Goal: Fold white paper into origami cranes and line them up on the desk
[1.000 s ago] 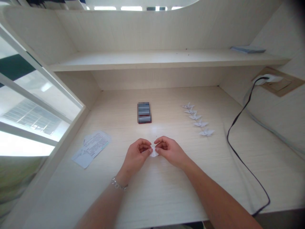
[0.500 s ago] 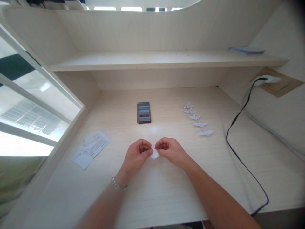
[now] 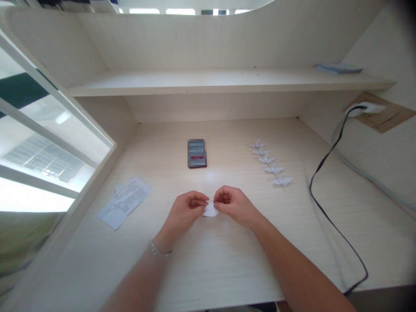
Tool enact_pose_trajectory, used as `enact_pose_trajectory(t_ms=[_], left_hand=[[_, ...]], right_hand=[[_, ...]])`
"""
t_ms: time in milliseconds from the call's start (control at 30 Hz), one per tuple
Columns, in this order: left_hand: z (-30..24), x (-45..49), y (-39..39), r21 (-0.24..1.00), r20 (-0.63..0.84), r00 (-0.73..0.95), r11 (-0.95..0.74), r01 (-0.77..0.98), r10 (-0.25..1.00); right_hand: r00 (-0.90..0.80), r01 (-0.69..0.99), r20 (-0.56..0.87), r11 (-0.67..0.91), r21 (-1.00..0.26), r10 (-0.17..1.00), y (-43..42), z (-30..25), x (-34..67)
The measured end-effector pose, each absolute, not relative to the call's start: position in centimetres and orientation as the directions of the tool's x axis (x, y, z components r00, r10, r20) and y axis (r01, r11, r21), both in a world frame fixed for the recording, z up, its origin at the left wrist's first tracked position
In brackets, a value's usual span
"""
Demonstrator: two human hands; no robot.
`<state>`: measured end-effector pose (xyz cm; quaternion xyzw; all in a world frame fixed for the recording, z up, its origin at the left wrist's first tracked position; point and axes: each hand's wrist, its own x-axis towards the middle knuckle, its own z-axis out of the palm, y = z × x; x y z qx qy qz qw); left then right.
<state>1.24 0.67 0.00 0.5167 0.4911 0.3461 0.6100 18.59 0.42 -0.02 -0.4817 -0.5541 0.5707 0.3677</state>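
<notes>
Since half a second ago, in the head view, the left hand (image 3: 186, 211) has eased slightly away from the right hand (image 3: 235, 208), baring more of the small white paper (image 3: 211, 210), held nearer the person than the dark block (image 3: 196, 153) and slightly right of it. Each hand's thumb and fingertips are nearly closed, pinching opposite sides. It should handle light, thin and easily creased; grip the edges gently. Counted: one paper in hand, one block, five folded paper shapes (image 3: 266, 160) right of the block, at least two overlapping paper slips (image 3: 126, 201) to its left.
</notes>
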Motion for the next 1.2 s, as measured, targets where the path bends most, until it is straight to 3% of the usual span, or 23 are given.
enact_pose_trajectory(t_ms=[233,500,767,1000,1200], left_hand=[[0.0,1.4,0.6,0.98,-0.191,0.256,0.169,0.106,0.947],[-0.1,1.3,0.6,0.974,-0.222,0.232,0.205,0.094,0.947],[0.4,1.3,0.7,0.975,-0.221,0.207,0.211,0.073,0.953],[0.0,1.3,0.7,0.976,-0.208,0.21,0.188,0.108,0.955],[-0.1,1.2,0.9,0.978,-0.208,0.125,0.202,0.056,0.97]], right_hand=[[-0.256,0.112,-0.123,-0.097,-0.989,0.959,0.4,-0.2,18.7],[-0.247,0.047,-0.215,-0.21,-0.977,0.945,0.7,-0.8,19.2],[-0.205,0.109,-0.135,-0.115,-0.987,0.969,0.7,-0.8,18.9],[-0.201,0.071,-0.164,-0.153,-0.986,0.966,0.9,-0.9,19.1],[-0.018,0.011,-0.101,-0.1,-0.995,0.995,1.5,-1.6,19.0]])
